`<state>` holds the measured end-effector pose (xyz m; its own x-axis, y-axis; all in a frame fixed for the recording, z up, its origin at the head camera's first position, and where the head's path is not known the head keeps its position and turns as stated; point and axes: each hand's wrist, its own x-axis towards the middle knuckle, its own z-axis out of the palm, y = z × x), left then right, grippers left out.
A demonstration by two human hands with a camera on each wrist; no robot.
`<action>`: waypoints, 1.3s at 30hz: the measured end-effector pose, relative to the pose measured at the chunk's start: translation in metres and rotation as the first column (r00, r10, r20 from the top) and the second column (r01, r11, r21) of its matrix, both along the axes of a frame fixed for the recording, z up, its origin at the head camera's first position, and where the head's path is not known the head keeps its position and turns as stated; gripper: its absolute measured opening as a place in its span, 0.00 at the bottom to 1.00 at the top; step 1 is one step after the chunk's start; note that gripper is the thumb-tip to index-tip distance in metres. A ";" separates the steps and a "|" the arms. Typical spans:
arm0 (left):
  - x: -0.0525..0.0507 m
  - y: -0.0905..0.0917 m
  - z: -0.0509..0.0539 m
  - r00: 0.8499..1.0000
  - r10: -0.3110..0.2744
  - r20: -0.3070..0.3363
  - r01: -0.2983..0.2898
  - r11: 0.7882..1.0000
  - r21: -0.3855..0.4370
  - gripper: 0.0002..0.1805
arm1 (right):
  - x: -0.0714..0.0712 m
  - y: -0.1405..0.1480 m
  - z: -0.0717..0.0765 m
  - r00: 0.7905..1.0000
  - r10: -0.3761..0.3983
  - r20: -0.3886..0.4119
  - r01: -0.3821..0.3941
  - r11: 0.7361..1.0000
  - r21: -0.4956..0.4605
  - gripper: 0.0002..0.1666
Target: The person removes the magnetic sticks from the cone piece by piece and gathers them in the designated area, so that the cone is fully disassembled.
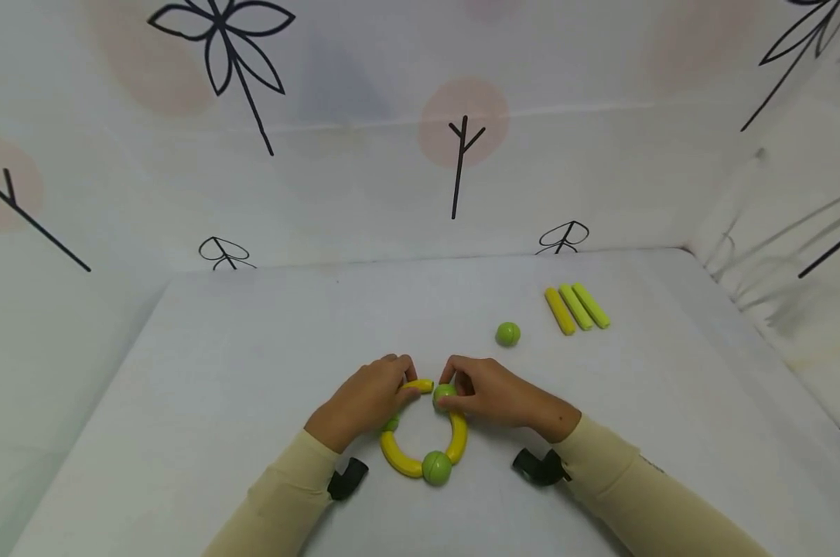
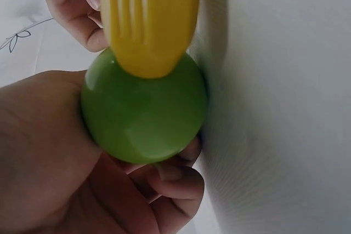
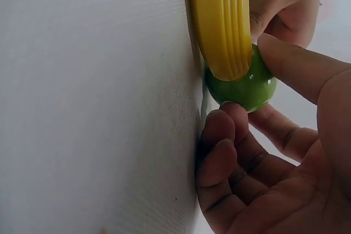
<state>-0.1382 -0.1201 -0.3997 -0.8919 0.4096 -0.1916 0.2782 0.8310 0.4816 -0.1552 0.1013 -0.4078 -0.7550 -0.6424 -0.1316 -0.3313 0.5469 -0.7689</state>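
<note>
On the white table, green balls and yellow curved rods form a ring with a small gap at its far side. My left hand (image 1: 371, 394) grips the far-left curved rod (image 1: 422, 385), mostly hidden by the fingers; its free end points at the gap. Beside that hand sits the left green ball (image 2: 142, 113), touching the near-left curved rod (image 1: 398, 459). With thumb and fingertips, my right hand (image 1: 500, 393) pinches the far-right green ball (image 3: 244, 91), which touches the right curved rod (image 3: 222, 20). A near green ball (image 1: 437, 468) joins the two near rods.
A loose green ball (image 1: 508, 334) lies beyond my right hand. Farther right are a straight yellow rod (image 1: 560, 311) and two yellow-green rods (image 1: 583, 306), side by side. Behind the table hangs a patterned white backdrop (image 1: 350, 193).
</note>
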 end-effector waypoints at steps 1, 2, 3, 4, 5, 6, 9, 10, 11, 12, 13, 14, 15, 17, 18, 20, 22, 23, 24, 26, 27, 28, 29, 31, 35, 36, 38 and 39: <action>0.000 0.000 0.000 1.000 0.000 -0.007 0.000 1.000 -0.001 0.10 | 0.000 0.000 0.000 1.000 0.000 0.001 0.000 1.000 0.000 0.15; 0.001 0.001 0.000 1.000 0.000 -0.015 0.000 1.000 -0.003 0.10 | 0.000 0.001 -0.001 1.000 -0.001 0.003 0.001 1.000 0.000 0.15; 0.001 0.001 0.000 1.000 -0.001 -0.022 0.001 1.000 -0.005 0.10 | 0.000 0.001 -0.001 1.000 -0.001 0.004 0.001 1.000 -0.002 0.15; 0.001 0.001 0.001 1.000 0.000 -0.029 0.000 1.000 -0.007 0.10 | 0.000 0.001 -0.001 1.000 0.000 0.004 0.000 1.000 -0.004 0.15; 0.002 0.001 0.001 0.999 0.000 -0.037 0.000 1.000 -0.010 0.10 | -0.001 0.001 -0.001 1.000 0.001 0.003 -0.001 1.000 -0.007 0.15; 0.002 0.001 0.001 0.999 0.000 -0.043 0.000 1.000 -0.013 0.10 | -0.001 0.001 -0.001 1.000 0.002 0.002 -0.002 1.000 -0.009 0.15; 0.002 0.002 0.000 0.999 0.002 -0.049 -0.003 1.000 -0.021 0.10 | -0.001 0.002 -0.002 1.000 0.002 0.004 -0.002 1.000 -0.007 0.15; 0.002 0.002 -0.001 0.999 0.006 -0.050 -0.008 1.000 -0.027 0.10 | -0.001 0.002 -0.002 1.000 0.003 0.003 -0.003 1.000 -0.004 0.15; 0.002 0.002 -0.001 0.999 0.013 -0.051 -0.014 0.999 -0.032 0.10 | -0.001 0.002 -0.002 1.000 0.003 0.003 -0.003 1.000 -0.001 0.15; 0.002 0.002 -0.002 0.998 0.020 -0.053 -0.022 0.999 -0.039 0.11 | -0.001 0.002 -0.002 1.000 0.003 0.004 -0.003 1.000 0.003 0.15; 0.002 0.003 -0.002 0.998 0.026 -0.056 -0.029 0.999 -0.046 0.11 | -0.001 0.003 -0.002 1.000 0.003 0.003 -0.003 1.000 0.007 0.15; 0.002 0.003 -0.002 0.998 0.034 -0.059 -0.037 0.998 -0.054 0.11 | -0.001 0.003 -0.001 1.000 0.004 0.002 -0.004 1.000 0.011 0.15; 0.002 0.003 -0.002 0.997 0.044 -0.061 -0.048 0.997 -0.062 0.11 | -0.001 0.004 -0.001 1.000 0.006 0.002 -0.006 1.000 0.014 0.15; 0.001 0.003 -0.001 0.996 0.062 -0.067 -0.067 0.995 -0.076 0.11 | -0.002 0.005 0.001 1.000 0.011 0.004 -0.011 1.000 0.022 0.16; 0.001 0.003 0.000 0.995 0.069 -0.067 -0.075 0.994 -0.079 0.11 | -0.002 0.006 0.001 1.000 0.012 0.007 -0.012 1.000 0.026 0.16; 0.001 0.002 0.002 0.995 0.085 -0.061 -0.089 0.993 -0.080 0.11 | -0.003 0.008 0.002 1.000 0.014 0.017 -0.015 0.999 0.035 0.16; 0.001 0.000 0.003 0.994 0.096 -0.056 -0.101 0.992 -0.081 0.11 | -0.004 0.009 0.003 1.000 0.016 0.024 -0.017 0.999 0.048 0.15; 0.001 -0.001 0.004 0.993 0.102 -0.052 -0.106 0.991 -0.079 0.11 | -0.004 0.010 0.003 1.000 0.017 0.026 -0.018 0.998 0.054 0.15; 0.000 -0.001 0.004 0.993 0.107 -0.048 -0.111 0.991 -0.078 0.11 | -0.004 0.010 0.003 1.000 0.019 0.025 -0.020 0.998 0.061 0.15; 0.000 -0.003 0.004 0.992 0.114 -0.051 -0.118 0.989 -0.085 0.11 | -0.005 0.012 0.004 1.000 0.021 0.019 -0.022 0.997 0.071 0.15; -0.001 -0.003 0.004 0.991 0.118 -0.055 -0.123 0.988 -0.089 0.11 | -0.006 0.012 0.004 1.000 0.023 0.014 -0.024 0.997 0.074 0.15; -0.001 -0.004 0.003 0.991 0.122 -0.057 -0.127 0.988 -0.092 0.11 | -0.006 0.013 0.004 1.000 0.026 0.011 -0.026 0.997 0.076 0.15; -0.002 -0.005 0.003 0.990 0.127 -0.058 -0.132 0.987 -0.095 0.11 | -0.006 0.013 0.004 1.000 0.028 0.008 -0.029 0.997 0.078 0.15; -0.002 -0.006 0.002 0.990 0.132 -0.059 -0.138 0.985 -0.104 0.11 | -0.007 0.014 0.004 0.999 0.033 0.007 -0.033 0.996 0.083 0.15; -0.002 -0.008 0.003 0.989 0.140 -0.053 -0.145 0.983 -0.110 0.12 | -0.006 0.015 0.003 0.999 0.032 0.006 -0.032 0.995 0.099 0.16; -0.002 -0.009 0.004 0.989 0.139 -0.048 -0.144 0.983 -0.112 0.12 | -0.006 0.015 0.002 1.000 0.029 0.007 -0.030 0.994 0.104 0.17; -0.002 -0.010 0.007 0.989 0.142 -0.029 -0.144 0.982 -0.119 0.14 | -0.005 0.015 0.002 1.000 0.023 0.012 -0.024 0.994 0.107 0.17; -0.001 -0.010 0.009 0.990 0.143 -0.016 -0.143 0.981 -0.127 0.16 | -0.005 0.015 0.002 1.000 0.021 0.013 -0.022 0.994 0.108 0.18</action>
